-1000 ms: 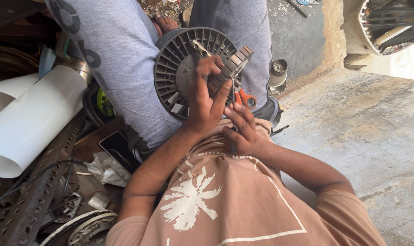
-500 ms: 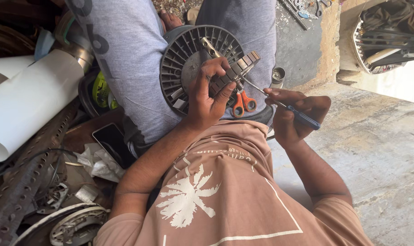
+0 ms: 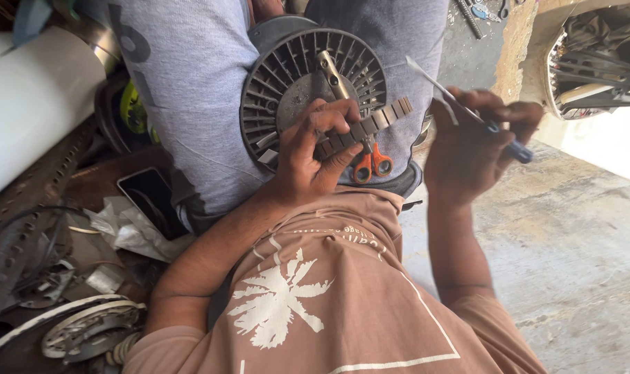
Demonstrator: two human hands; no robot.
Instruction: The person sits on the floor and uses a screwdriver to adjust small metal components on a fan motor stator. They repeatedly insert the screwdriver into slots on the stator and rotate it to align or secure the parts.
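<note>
A round dark finned motor part with a metal shaft rests on my lap, against my grey trousers. My left hand grips a ridged metal strip laid across the part's lower rim. My right hand is raised to the right of it, closed on a blue-handled screwdriver whose blade points up and left. Orange-handled scissors lie in my lap just below the strip.
A dark phone and crumpled paper lie at my left. Metal scrap, a perforated bar and a white roll fill the left side. Another fan-like part sits top right; concrete floor lies to the right.
My right hand left my lap, picked up the blue-handled screwdriver and lifted it beside the motor part. My left hand stayed on the strip.
</note>
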